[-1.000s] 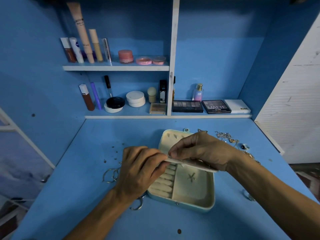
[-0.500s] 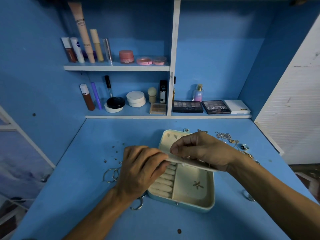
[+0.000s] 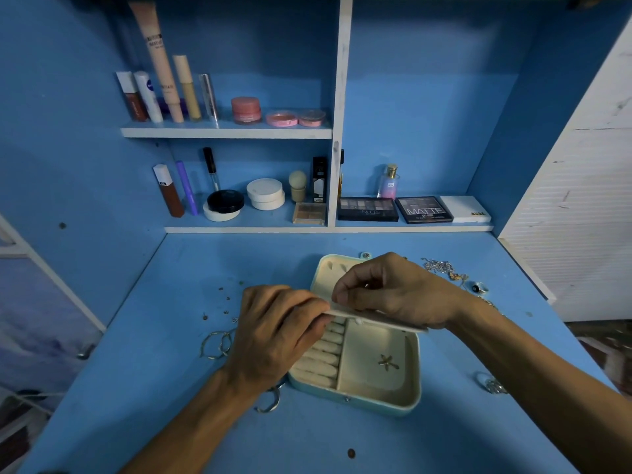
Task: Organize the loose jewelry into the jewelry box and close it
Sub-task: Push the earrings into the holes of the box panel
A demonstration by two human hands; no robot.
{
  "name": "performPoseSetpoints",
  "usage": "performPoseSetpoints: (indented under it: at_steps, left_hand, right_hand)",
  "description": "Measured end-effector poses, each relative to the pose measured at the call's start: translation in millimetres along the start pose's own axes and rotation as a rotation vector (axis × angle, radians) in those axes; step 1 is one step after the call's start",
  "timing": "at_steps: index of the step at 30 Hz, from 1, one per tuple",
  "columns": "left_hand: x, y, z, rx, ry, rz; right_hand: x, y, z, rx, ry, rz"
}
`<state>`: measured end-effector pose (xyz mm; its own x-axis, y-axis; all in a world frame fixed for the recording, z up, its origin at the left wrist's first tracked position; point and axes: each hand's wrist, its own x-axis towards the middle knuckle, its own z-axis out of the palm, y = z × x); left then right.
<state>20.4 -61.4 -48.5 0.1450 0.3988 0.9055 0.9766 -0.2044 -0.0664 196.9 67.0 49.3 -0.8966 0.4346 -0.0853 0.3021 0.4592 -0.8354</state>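
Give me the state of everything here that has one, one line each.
jewelry box: open.
inner flap: half raised, pinched by both hands.
left hand: pinching the flap's left end.
right hand: pinching the flap from above.
star-shaped piece: lying in the box's right compartment.
ring rolls: visible ones bare.
hoops: loose on the desk, left of the box.
chains: loose on the desk, right of the box.

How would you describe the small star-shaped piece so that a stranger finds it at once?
On the blue desk lies an open cream jewelry box. Its right half is one wide flat compartment, next to a row of padded ring rolls. The gold star-shaped piece lies alone there, the only jewelry seen in that compartment.
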Motion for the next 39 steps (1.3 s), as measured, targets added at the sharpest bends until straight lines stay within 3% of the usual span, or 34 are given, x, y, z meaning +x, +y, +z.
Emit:
performPoseSetpoints:
  at_steps: [21, 39]
  left_hand:
    - [1.7, 1.7, -2.1, 0.017, 0.006, 0.011]
    - [0.7, -0.6, -1.3, 0.005, 0.008, -0.001]
  right_hand:
    - [3.9, -6.9, -2.8, -0.283, -0.026, -0.137]
    - [8.9, -0.2, -2.7, -0.218, -0.054, -0.096]
